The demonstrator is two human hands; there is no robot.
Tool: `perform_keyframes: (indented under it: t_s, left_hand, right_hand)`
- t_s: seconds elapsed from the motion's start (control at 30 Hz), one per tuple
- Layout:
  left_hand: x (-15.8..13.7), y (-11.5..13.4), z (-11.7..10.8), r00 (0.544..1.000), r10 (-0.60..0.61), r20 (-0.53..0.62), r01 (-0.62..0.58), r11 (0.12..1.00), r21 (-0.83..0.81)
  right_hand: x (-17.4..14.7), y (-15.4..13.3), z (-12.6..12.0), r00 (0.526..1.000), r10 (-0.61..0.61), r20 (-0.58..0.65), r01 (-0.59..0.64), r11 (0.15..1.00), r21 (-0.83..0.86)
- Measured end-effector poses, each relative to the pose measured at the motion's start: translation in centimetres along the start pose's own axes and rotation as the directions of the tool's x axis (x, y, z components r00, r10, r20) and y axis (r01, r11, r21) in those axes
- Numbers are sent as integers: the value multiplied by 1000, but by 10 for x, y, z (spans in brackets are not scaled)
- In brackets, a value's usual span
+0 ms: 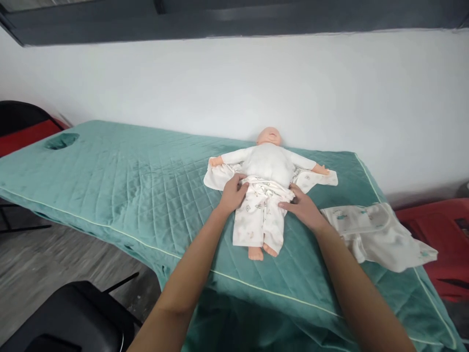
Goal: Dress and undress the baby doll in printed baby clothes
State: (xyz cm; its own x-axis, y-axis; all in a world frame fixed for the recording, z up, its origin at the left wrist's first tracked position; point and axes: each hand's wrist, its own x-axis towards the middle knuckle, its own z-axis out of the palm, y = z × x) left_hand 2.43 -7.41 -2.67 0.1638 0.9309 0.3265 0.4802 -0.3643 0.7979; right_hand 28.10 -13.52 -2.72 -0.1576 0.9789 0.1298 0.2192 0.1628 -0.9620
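Observation:
A baby doll (pixel 269 161) lies on its back on the green quilted bed cover (pixel 154 181), arms spread and feet toward me. Its torso is white, and white printed pants (pixel 252 220) cover its legs down to the ankles. Beneath its arms lies a spread printed baby shirt (pixel 309 180). My left hand (pixel 233 192) pinches the waistband of the pants at one side. At the opposite side, my right hand (pixel 302 206) grips the same waistband between thumb and fingers.
A folded white printed cloth (pixel 377 232) lies at the bed's right end. Beyond it stands a red plastic stool (pixel 439 244). A black chair (pixel 69 318) is at the lower left, and a red and black chair (pixel 25 127) at the far left. The white wall (pixel 164 83) borders the bed's back edge.

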Motion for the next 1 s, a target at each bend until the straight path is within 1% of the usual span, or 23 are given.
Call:
perform_keyframes:
  t_s: [0.1, 0.2, 0.27, 0.37, 0.4, 0.43, 0.47, 0.53, 0.6, 0.67, 0.73, 0.8, 0.9, 0.97, 1.0]
  left_hand:
    - [-26, 10, -4, 999, -34, -2, 34, 999, 41]
    - [-55, 18, -6, 999, -13, -48, 17, 997, 70]
    - [-70, 20, -8, 998, -7, -60, 11, 999, 53]
    - [-79, 20, -8, 1000, -15, -23, 15, 1000, -24]
    - [-78, 20, -8, 1000, -7, -7, 7, 999, -50]
    - [-77, 19, -8, 1000, 10, 3, -10, 997, -72]
    - [-76, 18, -8, 999, 33, 5, -32, 996, -87]
    - [-73, 15, -7, 997, 79, 2, -79, 992, -98]
    - [-71, 11, -6, 994, 111, 13, -110, 989, -100]
    - [-70, 8, -5, 990, 140, 36, -135, 985, -106]
    - [-69, 7, -5, 985, 163, 49, -156, 980, -120]
    - [-67, 7, -5, 984, 171, 53, -162, 977, -137]
    - [-70, 11, -4, 985, 170, 38, -163, 975, -152]
    - [-81, 16, -4, 990, 139, 21, -134, 978, -157]
    - [-89, 19, -3, 995, 102, 20, -98, 982, -162]
  right_hand:
    - [0, 6, 0, 997, 16, -72, -19, 999, -35]
    - [0, 9, 0, 991, -27, -132, 6, 987, -161]
    - [-1, 8, 2, 975, -114, -189, 54, 953, -298]
    - [-10, -3, 8, 911, -312, -269, 147, 857, -494]
    - [-15, -7, 11, 892, -361, -272, 179, 834, -522]
    - [-21, -12, 15, 885, -387, -261, 207, 827, -523]
    - [-28, -16, 18, 889, -389, -242, 229, 835, -501]
    - [-44, -22, 26, 923, -328, -202, 226, 886, -405]
    - [-60, -25, 34, 956, -218, -198, 154, 943, -295]
    - [-72, -25, 42, 968, -104, -227, 51, 972, -227]
    - [-78, -25, 48, 965, -29, -261, -27, 978, -209]
    - [-77, -26, 52, 958, -6, -285, -63, 971, -232]
    - [-71, -27, 55, 952, -19, -307, -85, 943, -322]
    - [-68, -27, 55, 948, -26, -317, -100, 922, -375]
    - [-68, -26, 55, 948, -27, -317, -104, 916, -387]
